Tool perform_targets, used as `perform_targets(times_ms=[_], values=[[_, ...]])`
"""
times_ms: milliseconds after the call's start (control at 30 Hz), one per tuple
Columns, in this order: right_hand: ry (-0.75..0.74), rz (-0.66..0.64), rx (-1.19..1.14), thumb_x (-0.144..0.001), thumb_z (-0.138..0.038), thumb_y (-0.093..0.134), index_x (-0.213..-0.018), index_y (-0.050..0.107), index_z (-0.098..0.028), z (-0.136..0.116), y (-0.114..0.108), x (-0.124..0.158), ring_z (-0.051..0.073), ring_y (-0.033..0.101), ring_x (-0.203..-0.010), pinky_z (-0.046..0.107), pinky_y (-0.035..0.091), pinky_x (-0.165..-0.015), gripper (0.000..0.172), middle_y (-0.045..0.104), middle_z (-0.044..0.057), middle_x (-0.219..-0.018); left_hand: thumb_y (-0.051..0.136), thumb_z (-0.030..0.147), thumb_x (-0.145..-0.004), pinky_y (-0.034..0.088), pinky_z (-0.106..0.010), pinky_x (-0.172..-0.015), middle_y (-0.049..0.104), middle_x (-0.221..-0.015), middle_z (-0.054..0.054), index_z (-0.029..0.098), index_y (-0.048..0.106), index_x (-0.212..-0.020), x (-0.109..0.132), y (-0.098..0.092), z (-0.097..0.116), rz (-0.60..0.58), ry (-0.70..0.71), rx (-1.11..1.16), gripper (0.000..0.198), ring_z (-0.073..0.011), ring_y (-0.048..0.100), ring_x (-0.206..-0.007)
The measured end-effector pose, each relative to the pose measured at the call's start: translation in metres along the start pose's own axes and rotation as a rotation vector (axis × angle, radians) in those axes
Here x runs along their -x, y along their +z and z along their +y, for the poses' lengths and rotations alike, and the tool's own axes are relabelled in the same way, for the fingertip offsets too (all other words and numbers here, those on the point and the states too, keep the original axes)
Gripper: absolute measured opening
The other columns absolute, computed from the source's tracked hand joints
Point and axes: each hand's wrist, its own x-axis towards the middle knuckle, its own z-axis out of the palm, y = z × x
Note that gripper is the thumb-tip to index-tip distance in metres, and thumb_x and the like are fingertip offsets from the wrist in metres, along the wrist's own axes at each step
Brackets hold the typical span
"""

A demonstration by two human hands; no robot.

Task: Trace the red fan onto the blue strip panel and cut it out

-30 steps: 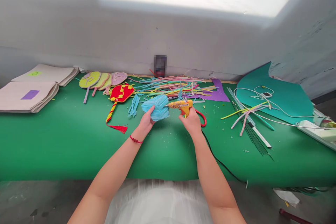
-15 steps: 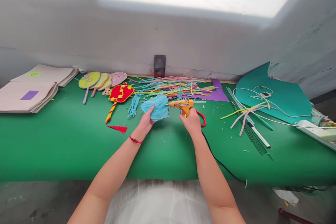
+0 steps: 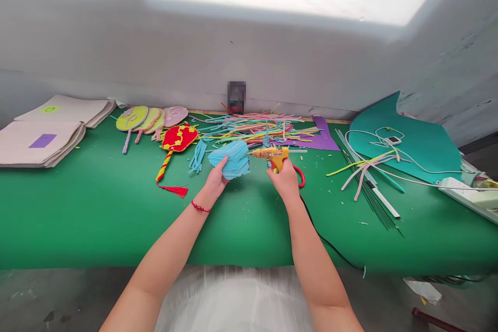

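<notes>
Held up over the table is a light-blue ribbed fan panel (image 3: 232, 157), made of strips laid side by side. My left hand (image 3: 217, 178) grips its lower left edge, thumb on top. In my right hand (image 3: 285, 178) is a yellow hot glue gun (image 3: 272, 154), my fingers wrapped round its handle. The gun's nozzle points left at the panel's right edge; I cannot tell whether it touches. Red-handled scissors (image 3: 300, 176) lie partly hidden behind my right hand. A red and yellow fan (image 3: 179, 137) with a tassel lies left of the panel.
Pipe cleaners (image 3: 249, 127) are piled at the back, beside a purple sheet (image 3: 327, 135). Several finished fans (image 3: 132, 118) and fabric stacks (image 3: 35, 142) lie left. To the right are a teal sheet (image 3: 424, 150), wires and a power strip (image 3: 467, 194). The gun's black cord (image 3: 330, 245) trails right.
The glue gun has shifted very slightly to the right with my right hand. My left hand and the blue panel are nearly unchanged.
</notes>
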Motion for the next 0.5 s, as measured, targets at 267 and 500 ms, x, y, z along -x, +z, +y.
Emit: perform_targets(times_ms=[267,500], values=[[0.012,0.007,0.007,-0.071,-0.035,0.053,-0.099,0.048,-0.020,-0.0017,-0.0007,0.0008,0.024,0.053,-0.084,0.034,0.041,-0.070,0.033,0.057,0.008,-0.091,0.064,0.026,-0.084,0.059,-0.030,-0.080,0.065,-0.125,-0.009,0.016,0.066,-0.112,-0.0023,-0.0009,-0.0021,-0.003,0.001,-0.013,0.030,-0.0208,0.069,-0.099],[0.012,0.023,0.015,-0.071,-0.036,0.053,-0.097,0.048,-0.020,-0.0005,-0.0003,0.0001,0.024,0.053,-0.082,0.033,0.041,-0.067,0.031,0.057,0.007,-0.090,0.064,0.026,-0.085,0.059,-0.030,-0.083,0.066,-0.122,-0.009,0.015,0.066,-0.113,-0.0080,-0.0041,-0.0044,0.000,0.004,-0.012,0.031,-0.0202,0.069,-0.097]])
